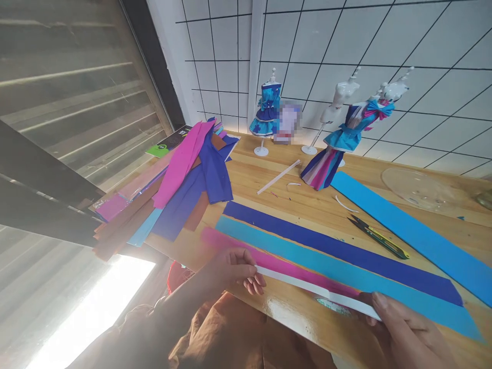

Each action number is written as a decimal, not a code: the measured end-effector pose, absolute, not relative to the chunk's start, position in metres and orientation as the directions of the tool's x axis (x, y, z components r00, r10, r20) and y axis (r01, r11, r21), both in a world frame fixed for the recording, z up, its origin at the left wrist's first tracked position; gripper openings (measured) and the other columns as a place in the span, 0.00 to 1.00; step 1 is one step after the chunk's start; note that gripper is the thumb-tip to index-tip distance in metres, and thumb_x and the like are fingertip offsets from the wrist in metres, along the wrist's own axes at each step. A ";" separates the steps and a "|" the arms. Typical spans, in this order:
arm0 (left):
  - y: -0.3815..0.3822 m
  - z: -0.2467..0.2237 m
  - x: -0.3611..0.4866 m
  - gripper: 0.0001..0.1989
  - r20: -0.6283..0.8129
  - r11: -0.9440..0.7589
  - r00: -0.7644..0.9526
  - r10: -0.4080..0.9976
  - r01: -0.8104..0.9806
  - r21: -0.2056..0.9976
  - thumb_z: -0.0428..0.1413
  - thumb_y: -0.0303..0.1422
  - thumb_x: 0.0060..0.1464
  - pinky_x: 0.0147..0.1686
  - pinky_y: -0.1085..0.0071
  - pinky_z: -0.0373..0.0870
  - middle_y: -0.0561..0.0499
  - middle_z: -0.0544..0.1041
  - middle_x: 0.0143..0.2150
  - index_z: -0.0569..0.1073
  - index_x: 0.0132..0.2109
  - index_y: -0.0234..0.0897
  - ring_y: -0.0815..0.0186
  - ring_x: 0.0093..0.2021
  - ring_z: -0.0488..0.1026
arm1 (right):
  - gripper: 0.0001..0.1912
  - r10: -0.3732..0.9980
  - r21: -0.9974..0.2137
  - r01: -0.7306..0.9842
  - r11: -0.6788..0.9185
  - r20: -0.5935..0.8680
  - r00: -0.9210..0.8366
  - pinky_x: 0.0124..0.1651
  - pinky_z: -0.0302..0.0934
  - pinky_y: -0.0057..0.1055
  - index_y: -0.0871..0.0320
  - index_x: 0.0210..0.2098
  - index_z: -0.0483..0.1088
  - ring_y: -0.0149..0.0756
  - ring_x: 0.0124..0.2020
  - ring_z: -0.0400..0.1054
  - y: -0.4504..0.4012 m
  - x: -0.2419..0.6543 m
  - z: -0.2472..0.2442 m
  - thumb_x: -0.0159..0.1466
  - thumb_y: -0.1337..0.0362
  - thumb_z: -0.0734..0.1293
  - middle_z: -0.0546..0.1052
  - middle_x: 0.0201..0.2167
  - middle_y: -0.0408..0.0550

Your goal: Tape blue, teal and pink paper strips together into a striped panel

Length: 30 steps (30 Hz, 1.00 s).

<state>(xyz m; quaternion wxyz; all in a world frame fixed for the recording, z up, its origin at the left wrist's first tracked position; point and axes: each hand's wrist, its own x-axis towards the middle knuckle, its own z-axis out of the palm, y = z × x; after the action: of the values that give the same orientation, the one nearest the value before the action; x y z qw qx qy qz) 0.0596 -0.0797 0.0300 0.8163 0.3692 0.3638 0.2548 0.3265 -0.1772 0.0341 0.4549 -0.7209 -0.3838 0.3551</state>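
Over a wooden table (pixel 244 171), the left hand (pixel 239 269) and right hand (pixel 403 323) are pinching opposite ends of a white strip (pixel 292 280), fingertips closed.

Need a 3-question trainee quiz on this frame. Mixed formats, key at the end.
1. True or false: the left hand and the right hand both hold the narrow flat white strip.

2. A dark blue flat strip, a light blue flat strip and a pink flat strip lie side by side. Which is nearest the person?
A) dark blue
B) light blue
C) pink

3. Count: of the three white miniature dress forms on the pale wooden tabletop, how many are undressed?

Key
1. True.
2. C.
3. One, the middle form.
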 end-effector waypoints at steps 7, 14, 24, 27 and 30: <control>-0.079 0.035 0.059 0.11 -0.435 0.591 0.580 0.688 -0.101 0.800 0.63 0.35 0.44 0.28 0.72 0.68 0.48 0.79 0.27 0.68 0.27 0.34 0.67 0.26 0.75 | 0.25 0.849 -0.902 0.197 -0.384 -0.260 0.461 0.22 0.54 0.28 0.57 0.15 0.61 0.33 0.21 0.58 -0.176 0.327 0.037 0.54 0.43 0.66 0.62 0.17 0.43; -0.076 0.038 0.058 0.14 -0.431 0.589 0.592 0.681 -0.091 0.803 0.63 0.36 0.43 0.28 0.72 0.68 0.48 0.78 0.27 0.66 0.26 0.34 0.68 0.26 0.75 | 0.26 0.872 -0.896 0.250 -0.367 -0.238 0.427 0.22 0.53 0.26 0.57 0.17 0.58 0.32 0.22 0.54 -0.175 0.331 0.029 0.56 0.42 0.63 0.59 0.18 0.43; -0.074 0.033 0.058 0.14 -0.436 0.603 0.585 0.684 -0.116 0.790 0.64 0.36 0.43 0.28 0.72 0.68 0.48 0.78 0.26 0.65 0.26 0.34 0.68 0.25 0.75 | 0.24 0.880 -0.921 0.123 -0.369 -0.304 0.365 0.23 0.52 0.27 0.57 0.19 0.63 0.31 0.21 0.53 -0.174 0.342 0.014 0.55 0.43 0.65 0.59 0.17 0.43; -0.073 0.032 0.058 0.14 -0.428 0.590 0.606 0.671 -0.087 0.803 0.63 0.36 0.45 0.29 0.71 0.69 0.49 0.78 0.25 0.66 0.26 0.34 0.67 0.26 0.75 | 0.23 0.895 -0.943 0.079 -0.322 -0.276 0.351 0.25 0.53 0.26 0.58 0.20 0.65 0.31 0.24 0.55 -0.168 0.339 0.019 0.57 0.44 0.65 0.63 0.20 0.44; -0.072 0.034 0.058 0.12 -0.396 0.536 0.630 0.668 -0.039 0.843 0.62 0.36 0.46 0.33 0.69 0.70 0.48 0.79 0.28 0.69 0.27 0.34 0.66 0.29 0.75 | 0.20 0.896 -0.950 -0.116 -0.291 -0.312 0.315 0.34 0.60 0.29 0.57 0.30 0.73 0.38 0.34 0.63 -0.158 0.334 0.027 0.57 0.45 0.64 0.72 0.33 0.49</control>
<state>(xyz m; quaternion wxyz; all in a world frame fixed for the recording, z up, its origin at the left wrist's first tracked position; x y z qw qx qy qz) 0.0582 -0.0723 0.0335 0.7954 0.4270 0.3682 0.2224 0.3340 -0.1583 0.0265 0.5090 -0.6311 -0.3093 0.4970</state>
